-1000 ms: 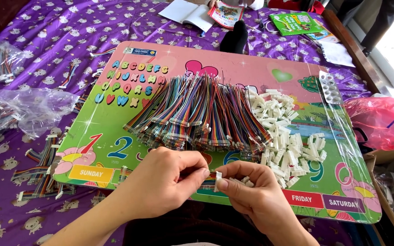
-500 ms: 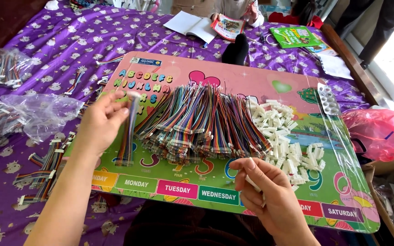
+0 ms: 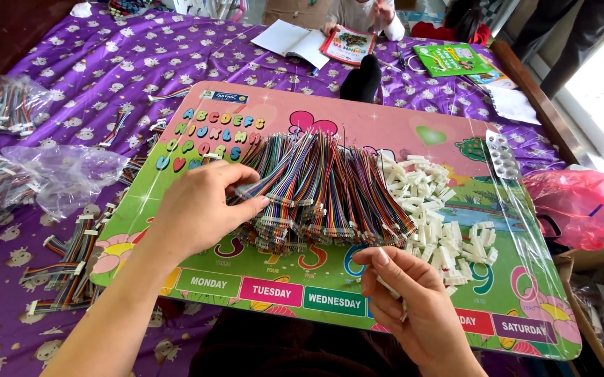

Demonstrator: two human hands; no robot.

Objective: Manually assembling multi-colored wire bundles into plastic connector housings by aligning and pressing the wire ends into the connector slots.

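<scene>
left grip (image 3: 200,209) pinches a ribbon cable at the 9 o'clock edge of the multicolour cable pile (image 3: 319,188) on the pink lap desk (image 3: 386,129). right grip (image 3: 413,304), at 5 o'clock, is clamped on a small white connector (image 3: 390,287). white connector heap (image 3: 441,209) lies at 3 o'clock of the pile, touching it.

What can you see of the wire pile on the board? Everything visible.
The wire pile is a thick heap of short, flat multicoloured ribbon leads, fanned out across the middle of the pink and green board, with small connector ends lining its near edge. It lies flat. The left hand rests on its left side, pinching a few strands. White plastic connectors abut its right side. The right hand is clear of it.
</scene>
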